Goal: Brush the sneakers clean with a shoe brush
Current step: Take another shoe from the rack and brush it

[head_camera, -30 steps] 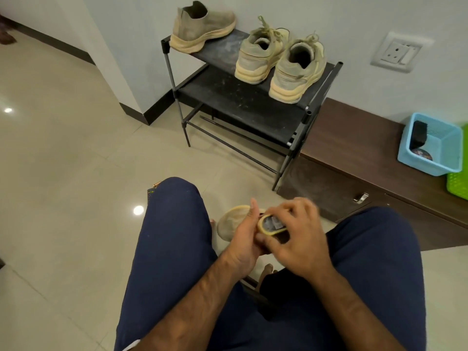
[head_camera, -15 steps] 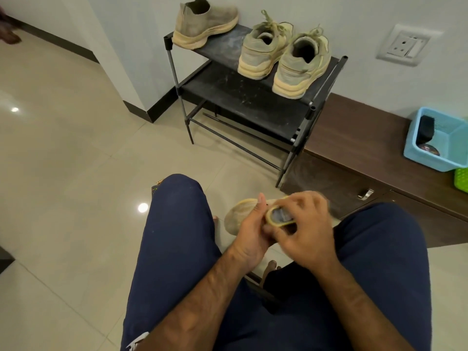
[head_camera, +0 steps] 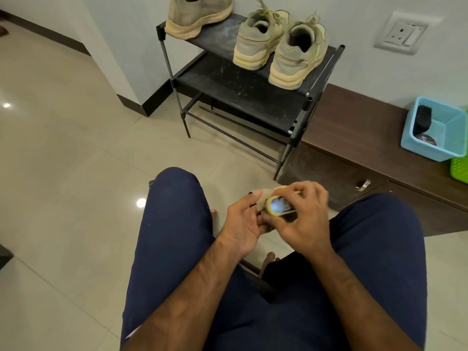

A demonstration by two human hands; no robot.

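I sit with a beige sneaker (head_camera: pixel 264 198) held between my knees. My left hand (head_camera: pixel 241 224) grips it from the left, thumb on top, and hides most of it. My right hand (head_camera: pixel 305 219) holds a small yellow-rimmed shoe brush (head_camera: pixel 278 206) pressed against the sneaker; the fingers look blurred. A beige slip-on sneaker (head_camera: pixel 200 15) and a pair of laced beige sneakers (head_camera: pixel 258 40) (head_camera: pixel 296 57) stand on the top shelf of a black shoe rack (head_camera: pixel 248 97).
A dark wooden low cabinet (head_camera: pixel 354 127) runs to the right of the rack. On it stand a blue basket (head_camera: pixel 417 145) with a black brush and a tin inside, and a green basket (head_camera: pixel 459 168). Tiled floor spreads to the left.
My right hand has moved the brush a little forward over the sneaker. My left hand now covers the toe that showed before. The view has shifted slightly closer to the rack.
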